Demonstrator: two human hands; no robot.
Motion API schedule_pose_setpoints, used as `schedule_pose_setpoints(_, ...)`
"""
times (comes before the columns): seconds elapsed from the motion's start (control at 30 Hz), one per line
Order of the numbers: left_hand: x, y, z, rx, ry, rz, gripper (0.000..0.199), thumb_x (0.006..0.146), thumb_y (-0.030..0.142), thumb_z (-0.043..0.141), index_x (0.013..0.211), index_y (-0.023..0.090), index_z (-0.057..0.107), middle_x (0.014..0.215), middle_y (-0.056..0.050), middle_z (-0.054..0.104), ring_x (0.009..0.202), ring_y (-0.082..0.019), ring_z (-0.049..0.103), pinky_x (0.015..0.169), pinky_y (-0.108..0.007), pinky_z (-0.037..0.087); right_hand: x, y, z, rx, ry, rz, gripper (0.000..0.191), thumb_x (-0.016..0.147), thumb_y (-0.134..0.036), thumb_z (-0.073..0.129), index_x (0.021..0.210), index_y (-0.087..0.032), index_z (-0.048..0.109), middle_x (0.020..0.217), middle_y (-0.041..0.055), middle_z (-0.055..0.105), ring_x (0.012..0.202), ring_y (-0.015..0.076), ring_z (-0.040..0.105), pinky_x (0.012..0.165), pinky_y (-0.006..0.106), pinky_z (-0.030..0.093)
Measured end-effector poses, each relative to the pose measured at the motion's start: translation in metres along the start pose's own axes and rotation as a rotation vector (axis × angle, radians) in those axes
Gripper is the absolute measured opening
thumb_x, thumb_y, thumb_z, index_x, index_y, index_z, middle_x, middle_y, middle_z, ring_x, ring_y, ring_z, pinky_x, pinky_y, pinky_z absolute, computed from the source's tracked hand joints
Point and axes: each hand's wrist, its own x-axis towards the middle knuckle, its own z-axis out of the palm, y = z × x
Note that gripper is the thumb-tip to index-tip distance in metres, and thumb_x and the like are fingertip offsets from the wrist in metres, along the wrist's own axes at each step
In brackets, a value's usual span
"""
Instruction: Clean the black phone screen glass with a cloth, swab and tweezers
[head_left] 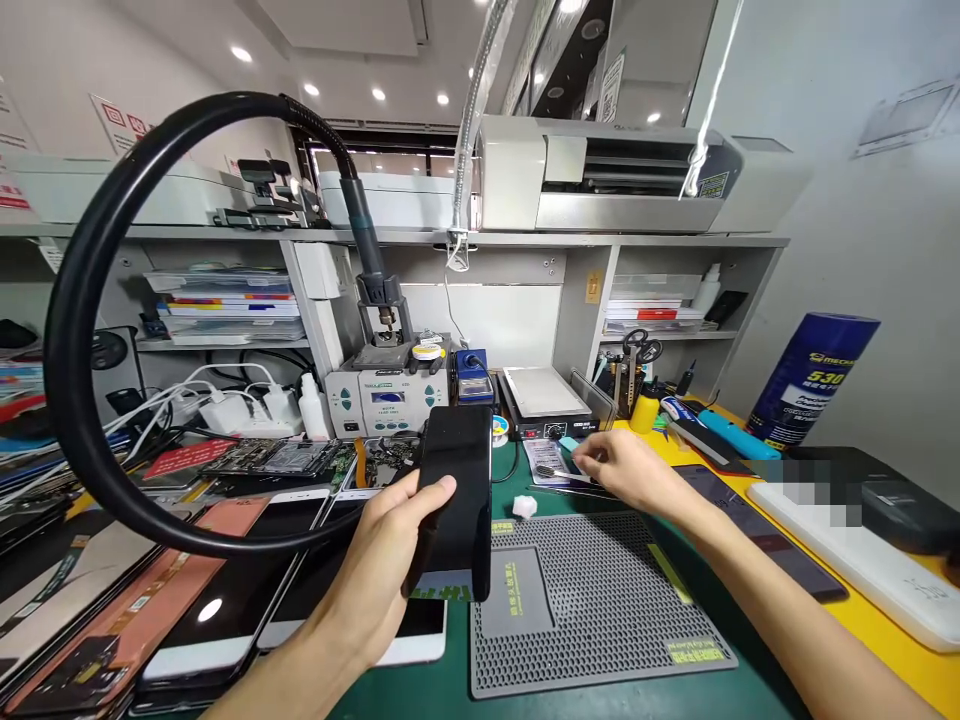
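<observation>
My left hand (397,550) grips a black smartphone (455,500) by its side, thumb on the dark glossy face, and holds it upright over the bench. Light and some green lettering reflect near the phone's lower end. To the right, my right hand (611,465) reaches to the back of the green mat (525,690), its thumb and fingertips drawn together. At those fingertips lie a slim metal tool (556,472) and a small teal piece (570,444); what the fingers pinch, if anything, is too small to make out. A crumpled white wad (525,506) sits between the hands.
A grey perforated pad (592,600) lies in front. Several phones and screens (240,570) crowd the left, under a thick black hose (64,330). Behind stand a hot-air station (390,400) and a heating plate (544,392). A blue spray can (814,380) and white bar (862,565) are right.
</observation>
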Motion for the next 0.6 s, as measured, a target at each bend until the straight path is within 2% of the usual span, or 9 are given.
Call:
schedule_pose_setpoints(0.1, 0.000, -0.001, 0.000, 0.000, -0.002, 0.022, 0.073, 0.068, 0.037, 0.090, 0.134, 0.025, 0.060, 0.142, -0.009, 0.064, 0.127, -0.028, 0.062, 0.097, -0.033, 0.053, -0.001, 0.012, -0.006, -0.080, -0.010, -0.056, 0.029, 0.099, -0.033, 0.064, 0.125, -0.020, 0.064, 0.130, 0.0093, 0.065, 0.106, 0.0249, 0.067, 0.089, 0.044, 0.058)
schedule_pose_setpoints(0.17, -0.002, -0.001, 0.000, 0.002, -0.095, 0.030, 0.061, 0.073, 0.037, 0.087, 0.128, 0.024, 0.065, 0.133, -0.009, 0.071, 0.120, -0.028, 0.067, 0.092, -0.031, 0.055, -0.002, 0.017, -0.007, -0.104, -0.015, -0.101, 0.026, 0.100, -0.033, 0.062, 0.123, -0.020, 0.065, 0.127, 0.0087, 0.066, 0.103, 0.0229, 0.068, 0.088, 0.043, 0.059)
schedule_pose_setpoints(0.27, -0.004, 0.000, 0.002, -0.004, -0.263, 0.056, 0.038, 0.082, 0.031, 0.078, 0.118, 0.021, 0.070, 0.115, -0.009, 0.077, 0.105, -0.023, 0.073, 0.083, -0.027, 0.057, -0.002, 0.015, -0.009, -0.106, -0.003, -0.164, 0.017, 0.095, -0.033, 0.068, 0.101, -0.018, 0.070, 0.105, 0.0071, 0.072, 0.088, 0.0208, 0.068, 0.079, 0.037, 0.057)
schedule_pose_setpoints(0.33, -0.005, 0.001, 0.002, -0.010, -0.286, 0.043, 0.030, 0.084, 0.028, 0.075, 0.113, 0.019, 0.072, 0.107, -0.009, 0.079, 0.094, -0.020, 0.074, 0.077, -0.025, 0.056, -0.005, 0.007, -0.013, -0.079, 0.016, -0.199, 0.018, 0.086, -0.033, 0.075, 0.081, -0.018, 0.069, 0.085, 0.0062, 0.073, 0.077, 0.0221, 0.067, 0.070, 0.034, 0.053)
schedule_pose_setpoints(0.37, -0.005, 0.001, 0.001, -0.015, -0.282, 0.025, 0.029, 0.084, 0.029, 0.075, 0.111, 0.019, 0.072, 0.105, -0.008, 0.078, 0.091, -0.019, 0.073, 0.075, -0.024, 0.056, -0.008, 0.002, -0.016, -0.054, 0.020, -0.215, 0.019, 0.083, -0.034, 0.076, 0.078, -0.018, 0.067, 0.080, 0.0059, 0.072, 0.074, 0.0230, 0.067, 0.067, 0.033, 0.051)
schedule_pose_setpoints(0.43, -0.004, 0.001, 0.000, -0.028, -0.272, -0.021, 0.030, 0.083, 0.029, 0.075, 0.111, 0.019, 0.071, 0.105, -0.009, 0.077, 0.089, -0.020, 0.072, 0.071, -0.025, 0.055, -0.017, -0.012, -0.020, 0.031, -0.021, -0.264, 0.024, 0.091, -0.043, 0.065, 0.084, -0.020, 0.066, 0.080, 0.0052, 0.072, 0.073, 0.0223, 0.067, 0.062, 0.031, 0.050)
schedule_pose_setpoints(0.5, -0.003, 0.001, 0.000, -0.056, -0.262, -0.065, 0.033, 0.082, 0.028, 0.075, 0.113, 0.020, 0.070, 0.106, -0.009, 0.076, 0.089, -0.021, 0.071, 0.072, -0.028, 0.055, -0.028, -0.025, -0.020, 0.126, -0.083, -0.306, 0.032, 0.094, -0.051, 0.060, 0.095, -0.020, 0.066, 0.080, 0.0049, 0.072, 0.073, 0.0214, 0.067, 0.065, 0.031, 0.052)
schedule_pose_setpoints(0.57, -0.003, 0.001, 0.001, -0.094, -0.254, -0.112, 0.034, 0.081, 0.027, 0.075, 0.113, 0.020, 0.068, 0.104, -0.009, 0.075, 0.086, -0.022, 0.070, 0.073, -0.031, 0.055, -0.037, -0.035, -0.014, 0.292, -0.197, -0.300, 0.037, 0.091, -0.051, 0.066, 0.108, -0.019, 0.067, 0.072, 0.0018, 0.068, 0.063, 0.0187, 0.061, 0.060, 0.031, 0.050)
schedule_pose_setpoints(0.6, -0.003, 0.001, 0.001, -0.116, -0.251, -0.134, 0.033, 0.080, 0.026, 0.075, 0.112, 0.019, 0.068, 0.101, -0.008, 0.074, 0.084, -0.022, 0.070, 0.073, -0.031, 0.055, -0.041, -0.039, -0.009, 0.317, -0.218, -0.298, 0.036, 0.091, -0.051, 0.067, 0.109, -0.020, 0.068, 0.075, 0.0015, 0.067, 0.062, 0.0174, 0.058, 0.058, 0.030, 0.048)
